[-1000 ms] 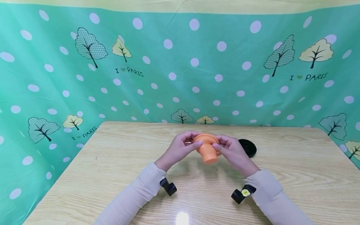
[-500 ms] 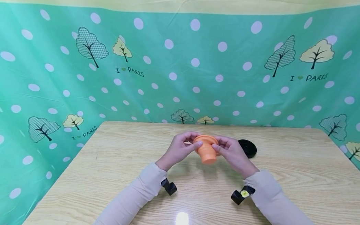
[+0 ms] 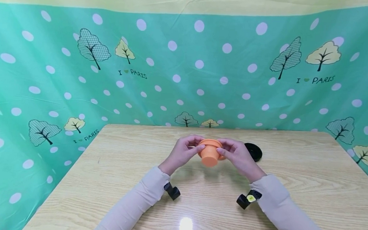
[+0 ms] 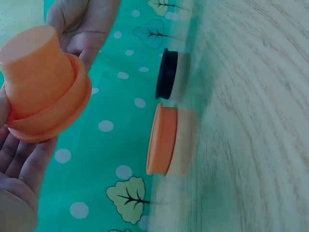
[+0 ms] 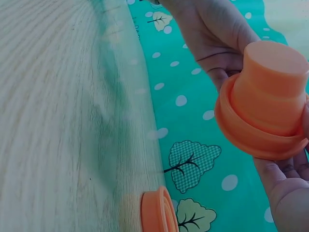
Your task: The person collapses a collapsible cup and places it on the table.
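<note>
Both hands hold an orange collapsible cup [image 3: 210, 155] above the table, its narrow flat end pointing down and toward me. My left hand [image 3: 185, 153] grips the wide stepped rim from the left, thumb on the near side. From the right, my right hand [image 3: 237, 156] pinches the same rim, its thumb facing the other. In the left wrist view the cup [image 4: 41, 79] shows a folded ring around its wider part. Beyond it on the table sit a shallow orange round piece [image 4: 163, 139] and a black round piece [image 4: 167, 74]. The hands mostly hide the orange piece in the head view.
The black round piece [image 3: 253, 152] lies just beyond the right hand on the wooden table [image 3: 130, 157]. A green dotted curtain [image 3: 161, 64] hangs behind the table's far edge. Black wrist cameras [image 3: 172, 191] stick out below both sleeves.
The cup has turned slightly in the fingers. Its narrow end has swung a little left, and the flat base faces me more. Both hands stay almost in place.
</note>
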Available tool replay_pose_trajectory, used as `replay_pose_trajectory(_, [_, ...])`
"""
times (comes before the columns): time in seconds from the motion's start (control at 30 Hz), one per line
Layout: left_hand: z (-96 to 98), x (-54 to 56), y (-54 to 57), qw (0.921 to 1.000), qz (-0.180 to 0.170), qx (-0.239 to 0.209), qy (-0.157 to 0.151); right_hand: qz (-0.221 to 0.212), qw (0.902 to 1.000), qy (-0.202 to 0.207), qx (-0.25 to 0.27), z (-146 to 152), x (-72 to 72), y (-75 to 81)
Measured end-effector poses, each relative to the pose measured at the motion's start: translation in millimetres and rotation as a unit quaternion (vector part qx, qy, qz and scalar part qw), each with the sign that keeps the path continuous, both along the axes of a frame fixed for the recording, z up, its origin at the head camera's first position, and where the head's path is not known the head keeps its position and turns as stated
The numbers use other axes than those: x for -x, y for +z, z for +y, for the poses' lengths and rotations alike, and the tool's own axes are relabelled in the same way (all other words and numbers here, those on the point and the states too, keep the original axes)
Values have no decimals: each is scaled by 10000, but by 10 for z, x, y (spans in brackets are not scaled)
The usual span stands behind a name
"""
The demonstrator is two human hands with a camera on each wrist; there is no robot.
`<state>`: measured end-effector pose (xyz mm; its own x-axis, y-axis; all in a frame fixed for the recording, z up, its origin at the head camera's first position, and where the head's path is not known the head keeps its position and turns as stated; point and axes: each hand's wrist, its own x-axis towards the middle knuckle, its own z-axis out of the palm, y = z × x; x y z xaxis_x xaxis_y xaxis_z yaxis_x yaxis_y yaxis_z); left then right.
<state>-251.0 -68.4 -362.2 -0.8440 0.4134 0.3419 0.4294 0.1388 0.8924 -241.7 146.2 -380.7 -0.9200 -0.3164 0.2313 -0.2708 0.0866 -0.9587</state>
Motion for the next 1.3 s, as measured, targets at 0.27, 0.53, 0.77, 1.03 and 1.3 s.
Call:
replay_pose_trajectory(0.27, [-26,-7,29,9973,-532,81,-504,-182,9998,-123,-34,17,-15,28])
replay_pose_trajectory(0.53, [-53,-21,75,9960,-640,67,-618,-283,9996,11,61,12,-6,28])
replay_pose_trajectory(0.77, [-33,-34,105,9976,-630,-10,-302,-547,9981,245,112,-4,9,-6])
replay_pose_trajectory(1.03, [-20,132,-133,9971,-701,129,-284,-494,9984,257,-3,-32,-15,1])
replay_pose_trajectory(1.3, [-22,134,-152,9978,-555,83,-366,-223,9992,230,-239,-40,-33,-9])
